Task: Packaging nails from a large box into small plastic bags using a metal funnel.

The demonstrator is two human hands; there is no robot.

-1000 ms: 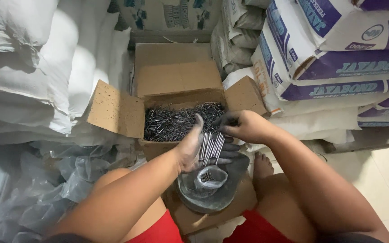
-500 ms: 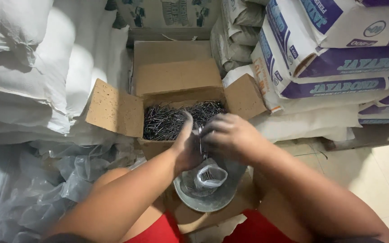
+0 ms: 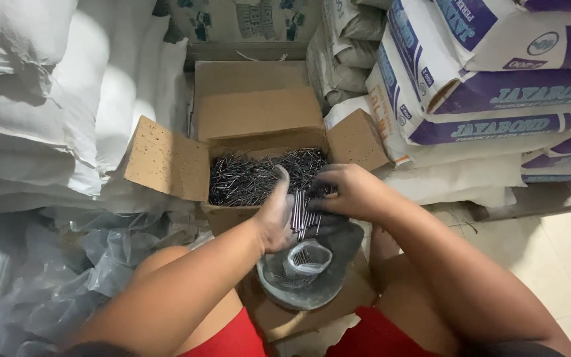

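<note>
An open cardboard box (image 3: 166,162) in front of me holds a heap of loose dark nails (image 3: 249,178). My left hand (image 3: 273,215) and my right hand (image 3: 348,192) together hold a bundle of nails (image 3: 301,211) upright between them, just in front of the box. Below the hands sits a round grey metal pan (image 3: 279,287) on my lap, with a small clear plastic bag (image 3: 306,258) holding a few nails in it. The bundle's lower ends hang just above the bag's mouth.
White sacks (image 3: 41,99) are stacked on the left. Purple-and-white printed sacks (image 3: 497,79) are piled on the right. Crumpled clear plastic (image 3: 80,271) lies at lower left. A pale tiled floor (image 3: 563,258) shows at lower right. My knees in red shorts (image 3: 378,330) frame the pan.
My right hand came back from the box to meet the left, and both now grip the nail bundle over the pan. The bundle sits a little lower than before.
</note>
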